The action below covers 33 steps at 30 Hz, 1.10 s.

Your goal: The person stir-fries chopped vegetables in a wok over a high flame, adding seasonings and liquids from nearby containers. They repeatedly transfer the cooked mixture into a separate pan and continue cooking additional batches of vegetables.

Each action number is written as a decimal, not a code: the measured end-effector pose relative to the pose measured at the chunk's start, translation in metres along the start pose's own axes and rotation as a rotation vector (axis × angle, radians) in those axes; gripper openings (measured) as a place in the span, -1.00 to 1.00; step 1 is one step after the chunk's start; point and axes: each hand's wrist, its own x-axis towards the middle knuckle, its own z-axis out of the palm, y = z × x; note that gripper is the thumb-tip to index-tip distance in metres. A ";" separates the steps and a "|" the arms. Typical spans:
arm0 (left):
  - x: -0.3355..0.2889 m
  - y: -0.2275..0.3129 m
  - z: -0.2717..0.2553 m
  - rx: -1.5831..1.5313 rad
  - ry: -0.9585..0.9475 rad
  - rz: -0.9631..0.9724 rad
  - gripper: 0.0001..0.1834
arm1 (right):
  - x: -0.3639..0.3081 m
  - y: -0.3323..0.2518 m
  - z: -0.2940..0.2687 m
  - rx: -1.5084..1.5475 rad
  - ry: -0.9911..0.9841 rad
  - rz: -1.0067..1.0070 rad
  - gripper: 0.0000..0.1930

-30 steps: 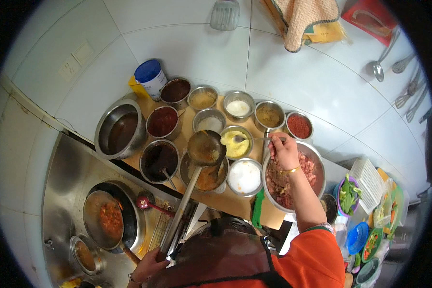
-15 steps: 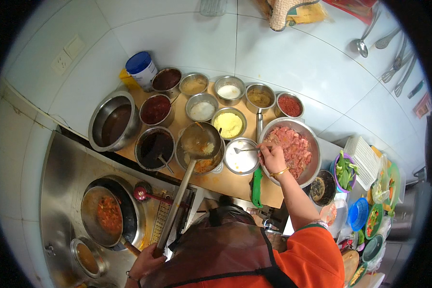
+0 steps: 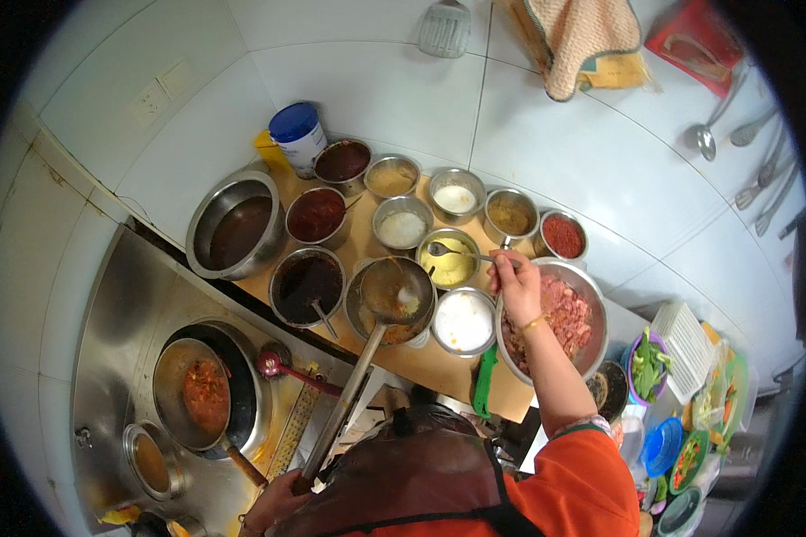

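My left hand (image 3: pixel 276 503) is closed round the handle end of a long metal ladle (image 3: pixel 345 403). The ladle's bowl rests over a steel pot (image 3: pixel 356 309) and holds brownish liquid with a white heap in it. Between the fingers of my right hand (image 3: pixel 516 288) is a small metal spoon (image 3: pixel 475 257), its tip over the steel bowl of yellow powder (image 3: pixel 459 267). Just below that stands a bowl of white grains (image 3: pixel 464 320). Under my right wrist is a large steel bowl of raw sliced meat (image 3: pixel 560 318).
Steel pots of dark sauce (image 3: pixel 306 285), red paste (image 3: pixel 316 215) and red flakes (image 3: pixel 563 236) crowd the board. At left, a pan of red food (image 3: pixel 208 394) sits on a wok. A green-handled tool (image 3: pixel 484 383) lies at the board's edge. Vegetable baskets (image 3: pixel 645 367) stand at right.
The spoon in my right hand has moved from the white-grain bowl up to the yellow powder. A white heap now shows in the ladle. The whole view has shifted.
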 end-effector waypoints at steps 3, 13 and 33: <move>-0.005 0.010 0.010 -0.157 0.006 -0.157 -0.72 | 0.053 0.046 0.012 -0.093 -0.046 -0.015 -0.83; 0.004 0.078 0.022 -0.136 0.206 -0.318 -0.74 | 0.168 0.127 0.059 -0.227 -0.382 0.237 -0.78; 0.080 0.129 -0.006 -0.289 0.069 -0.353 -0.70 | 0.264 0.139 0.084 -0.487 -0.111 -0.234 -0.81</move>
